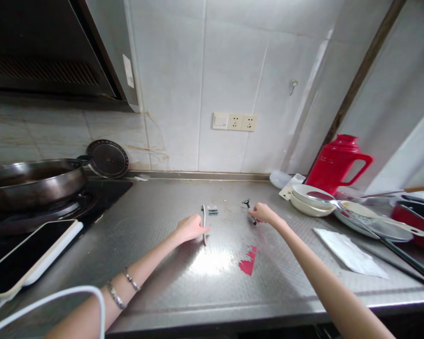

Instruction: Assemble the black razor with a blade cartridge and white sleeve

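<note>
On the steel counter point(155, 207), my left hand point(191, 228) is closed around a thin, pale, slightly curved stick point(204, 217) that lies or stands lengthwise away from me; its exact kind is hard to make out. Just right of the stick's far end are small dark green razor heads point(213, 212). My right hand point(264, 213) grips a razor point(247, 203) by its handle, with the dark head pointing away from me and the handle's end showing below the fingers. A bit of red shows under that hand. Nearer me lies a torn red piece point(248, 262).
At the left, a pan point(35, 181) sits on the black stove, with a phone point(31, 259) and white cable point(56, 294) in front. At the right are a red thermos point(335, 162), stacked bowls point(313, 209), a ladle point(381, 217) and a white tissue point(349, 252). Wall sockets point(235, 122) are behind.
</note>
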`<action>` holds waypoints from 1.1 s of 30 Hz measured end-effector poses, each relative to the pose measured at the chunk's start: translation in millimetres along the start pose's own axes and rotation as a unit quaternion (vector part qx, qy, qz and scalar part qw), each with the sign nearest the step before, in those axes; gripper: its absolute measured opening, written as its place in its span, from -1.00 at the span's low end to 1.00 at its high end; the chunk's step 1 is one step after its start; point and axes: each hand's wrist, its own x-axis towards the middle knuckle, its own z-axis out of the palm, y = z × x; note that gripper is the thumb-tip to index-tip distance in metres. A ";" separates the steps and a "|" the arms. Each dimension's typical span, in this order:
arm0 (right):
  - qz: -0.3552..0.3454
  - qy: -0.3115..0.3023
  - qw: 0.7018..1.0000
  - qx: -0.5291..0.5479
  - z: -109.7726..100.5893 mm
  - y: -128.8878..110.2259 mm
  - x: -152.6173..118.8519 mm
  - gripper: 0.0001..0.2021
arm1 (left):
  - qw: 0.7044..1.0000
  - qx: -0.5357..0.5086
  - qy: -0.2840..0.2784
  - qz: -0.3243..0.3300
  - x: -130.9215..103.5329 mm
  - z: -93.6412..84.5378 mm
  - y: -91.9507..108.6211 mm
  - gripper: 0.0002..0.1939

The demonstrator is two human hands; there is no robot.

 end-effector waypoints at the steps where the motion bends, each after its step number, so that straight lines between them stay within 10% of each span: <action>1: 0.004 -0.002 1.000 -0.005 1.6 6.7 -0.5 -0.63 | 1.000 0.026 0.002 -0.010 -0.8 2.6 4.0 -0.62; 16: -0.022 0.081 0.996 -0.028 -3.3 1.2 -7.0 -0.70 | 0.990 0.124 0.062 -0.036 -4.4 14.3 15.7 -0.67; 25: -0.094 -0.024 0.985 0.140 -18.1 -70.5 -33.0 -0.59 | 0.990 0.102 0.087 0.029 -4.2 20.1 79.1 -0.65; 33: -0.075 0.034 0.996 0.041 -18.6 -62.7 -31.5 -0.71 | 0.989 0.069 0.103 0.079 -0.6 37.5 108.0 -0.53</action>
